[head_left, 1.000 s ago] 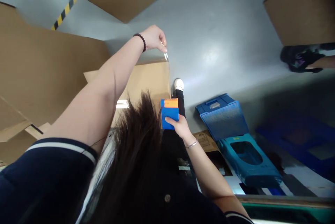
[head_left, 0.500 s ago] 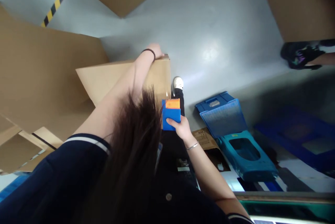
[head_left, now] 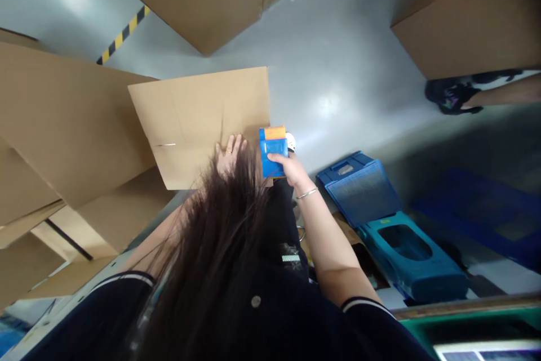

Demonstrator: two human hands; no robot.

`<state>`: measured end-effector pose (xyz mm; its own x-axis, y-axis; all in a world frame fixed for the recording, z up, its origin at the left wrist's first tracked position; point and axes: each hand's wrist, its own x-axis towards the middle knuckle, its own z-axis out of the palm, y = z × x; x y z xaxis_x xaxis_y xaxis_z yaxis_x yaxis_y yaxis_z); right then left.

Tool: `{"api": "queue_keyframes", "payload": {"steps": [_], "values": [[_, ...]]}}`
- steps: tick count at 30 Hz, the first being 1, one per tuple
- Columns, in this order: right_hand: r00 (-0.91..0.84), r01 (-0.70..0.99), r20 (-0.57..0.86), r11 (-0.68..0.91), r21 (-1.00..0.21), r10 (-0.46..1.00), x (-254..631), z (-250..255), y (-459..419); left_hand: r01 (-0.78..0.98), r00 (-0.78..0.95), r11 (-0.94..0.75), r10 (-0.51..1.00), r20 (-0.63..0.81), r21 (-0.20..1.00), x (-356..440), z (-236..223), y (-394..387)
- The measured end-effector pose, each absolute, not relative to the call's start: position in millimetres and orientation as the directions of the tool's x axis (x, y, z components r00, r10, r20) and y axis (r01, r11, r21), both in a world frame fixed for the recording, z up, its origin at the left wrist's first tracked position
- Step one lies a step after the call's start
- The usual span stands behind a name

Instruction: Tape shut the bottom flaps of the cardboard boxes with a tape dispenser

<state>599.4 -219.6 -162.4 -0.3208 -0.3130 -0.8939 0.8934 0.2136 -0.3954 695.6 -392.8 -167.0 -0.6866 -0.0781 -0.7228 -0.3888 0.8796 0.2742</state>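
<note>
Right hand (head_left: 288,168) fingers grip a blue, orange-topped tape dispenser (head_left: 273,151); left hand (head_left: 229,154) lies flat, open, on plain cardboard box (head_left: 203,119).

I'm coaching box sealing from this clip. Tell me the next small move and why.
Probably bring the tape dispenser in the right hand down onto the cardboard box near its edge. The left hand lies flat on the box, holding it, and the dispenser sits just beside the box, not clearly touching it.

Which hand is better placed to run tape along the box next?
Likely the right hand: it already holds the tape dispenser at the cardboard box edge, while the left hand lies flat on it.
</note>
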Motion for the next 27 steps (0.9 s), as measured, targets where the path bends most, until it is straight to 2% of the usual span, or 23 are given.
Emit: {"api": "queue_keyframes", "payload": {"steps": [3,6,9,12,17,20,27], "values": [[-0.28,0.862,-0.928,0.361,-0.355,-0.245,641,-148,-189,-0.266,-0.674,0.94,-0.021,-0.739,0.215,695,-174,-403],[-0.141,0.858,-0.976,0.472,-0.205,-0.166,711,-125,-137,-0.18,-0.677,0.963,0.026,-0.735,0.199,697,-179,-407],[0.026,0.874,-0.993,0.485,-0.033,-0.115,776,-107,-88,-0.165,-0.677,0.964,0.044,-0.734,0.209,697,-184,-407],[0.091,0.879,-0.995,0.474,0.056,-0.051,807,-116,-73,-0.155,-0.679,0.967,0.044,-0.732,0.201,695,-187,-406],[-0.001,0.861,-0.996,0.506,0.042,0.085,790,-185,-121,-0.204,-0.667,0.955,0.025,-0.745,0.216,689,-185,-406],[-0.084,0.815,-0.985,0.579,0.021,0.153,770,-216,-157,-0.207,-0.678,0.951,0.03,-0.734,0.23,689,-182,-408],[-0.212,0.629,-0.958,0.777,0.019,0.195,737,-220,-207,-0.206,-0.681,0.957,0.009,-0.732,0.204,684,-186,-408]]}}
